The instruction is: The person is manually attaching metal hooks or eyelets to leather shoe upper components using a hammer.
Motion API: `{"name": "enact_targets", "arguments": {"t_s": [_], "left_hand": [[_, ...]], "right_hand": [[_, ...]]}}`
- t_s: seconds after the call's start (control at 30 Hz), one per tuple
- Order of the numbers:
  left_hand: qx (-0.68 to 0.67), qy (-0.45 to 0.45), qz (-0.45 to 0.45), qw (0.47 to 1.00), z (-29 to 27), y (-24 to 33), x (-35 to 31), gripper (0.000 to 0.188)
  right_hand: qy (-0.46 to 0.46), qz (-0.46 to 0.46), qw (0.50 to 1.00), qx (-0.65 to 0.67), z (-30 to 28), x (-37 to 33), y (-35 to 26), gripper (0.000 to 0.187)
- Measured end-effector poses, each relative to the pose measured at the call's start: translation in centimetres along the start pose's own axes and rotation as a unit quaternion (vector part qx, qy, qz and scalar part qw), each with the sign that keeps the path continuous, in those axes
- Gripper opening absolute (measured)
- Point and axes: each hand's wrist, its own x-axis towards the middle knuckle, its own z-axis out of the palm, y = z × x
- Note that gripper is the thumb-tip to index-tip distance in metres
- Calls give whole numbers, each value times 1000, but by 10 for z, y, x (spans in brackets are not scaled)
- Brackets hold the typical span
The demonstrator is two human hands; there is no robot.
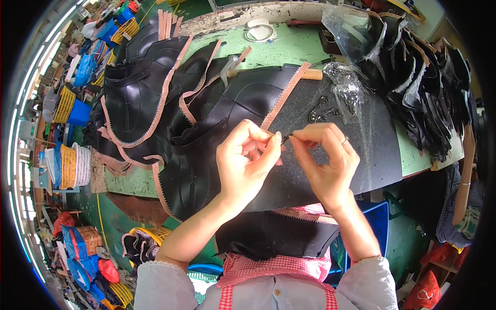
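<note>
My left hand [247, 160] and my right hand [328, 163] meet above the black mat [356, 160]. Both pinch a small dark piece [287, 138] between thumb and finger; its kind is too small to make out. Just beyond my left hand lies a black boot upper [235, 98] with a tan, zigzag-edged border. Another black upper piece [274, 235] rests across my lap, below the table edge. Several small dark metal-looking parts [324, 109] are scattered on the mat past my right hand, beside a clear plastic bag [347, 90] holding similar parts.
Stacked black uppers [137, 98] cover the table's left side. A hammer [227, 70] lies among them, its wooden handle [312, 75] sticking out to the right. More black pieces [413, 82] pile up at right. Underneath stands a blue crate [374, 222]; another person's arm [465, 175] shows far right.
</note>
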Motion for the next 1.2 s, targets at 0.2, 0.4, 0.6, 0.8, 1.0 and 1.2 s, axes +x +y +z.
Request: {"name": "enact_targets", "arguments": {"t_s": [0.2, 0.4, 0.6, 0.8, 1.0, 1.2], "left_hand": [[2, -30, -28, 999, -2, -1, 2, 20], [10, -74, -144, 987, -5, 6, 6, 18], [20, -92, -122, 988, -2, 5, 7, 21], [23, -86, -139, 986, -4, 7, 10, 22], [46, -82, -149, 984, -1, 6, 11, 21], [30, -75, -151, 985, -2, 3, 11, 21]], "right_hand": [[-105, -51, 993, -12, -16, 13, 10, 21], [-219, -93, 970, -52, -27, 14, 13, 16], [-163, -99, 979, -74, -19, 7, 15, 14], [-225, -29, 974, 9, -30, 10, 13, 18], [-221, -113, 966, -72, -26, 7, 14, 12], [-162, -118, 977, -76, -14, -1, 11, 17]]}}
